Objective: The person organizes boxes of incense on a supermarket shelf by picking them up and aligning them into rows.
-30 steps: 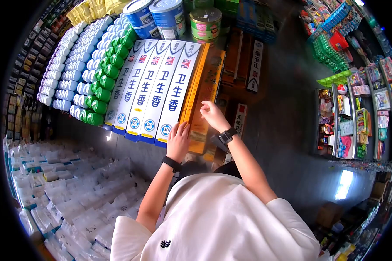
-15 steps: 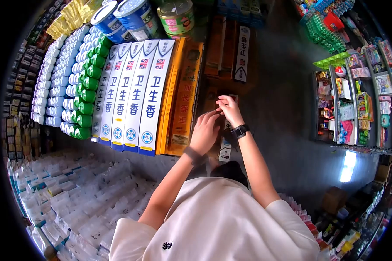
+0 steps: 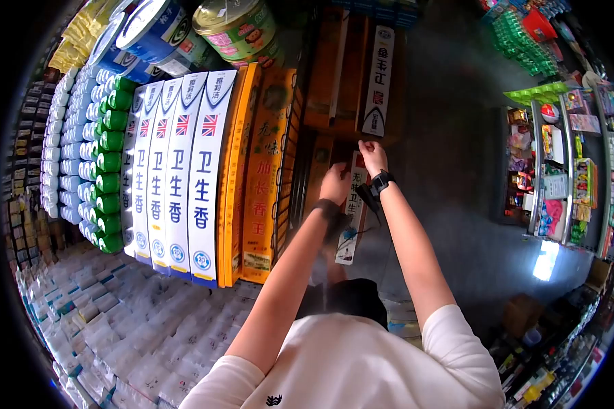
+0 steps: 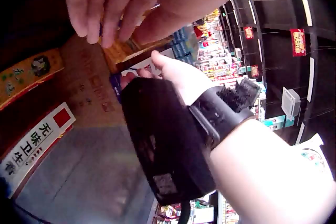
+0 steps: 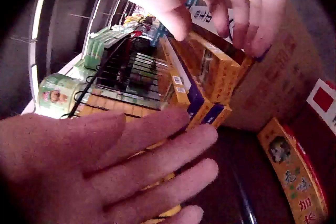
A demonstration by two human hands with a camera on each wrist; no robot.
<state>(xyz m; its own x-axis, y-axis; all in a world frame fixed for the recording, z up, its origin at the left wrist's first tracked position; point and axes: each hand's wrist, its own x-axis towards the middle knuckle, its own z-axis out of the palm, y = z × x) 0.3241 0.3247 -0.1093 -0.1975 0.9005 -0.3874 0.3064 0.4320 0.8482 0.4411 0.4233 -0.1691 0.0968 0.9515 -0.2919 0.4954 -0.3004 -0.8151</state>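
A long white incense box (image 3: 378,82) with dark lettering lies over orange boxes to the right of the wire rack. My right hand (image 3: 373,157) is at its near end. In the right wrist view, the curled fingers of my right hand (image 5: 226,8) lie along one side of this white box (image 5: 205,18), with the thumb on the other. My left hand (image 3: 335,184) hovers to the left over the lower boxes, holding nothing. Its fingers look nearly straight in the right wrist view, where my left hand (image 5: 131,166) fills the lower left.
White incense boxes (image 3: 205,157) and orange boxes (image 3: 259,225) stand upright on the left, beside the wire rack (image 3: 290,163). Another white box (image 3: 353,204) lies low near my hands. Blue cans (image 3: 150,31) and green-capped bottles (image 3: 109,163) are farther left; shelves (image 3: 559,170) stand across the aisle.
My left hand has left the upright boxes and moved right, past the rack. My right hand has moved right to the end of the white incense box. The head view has shifted toward the right.
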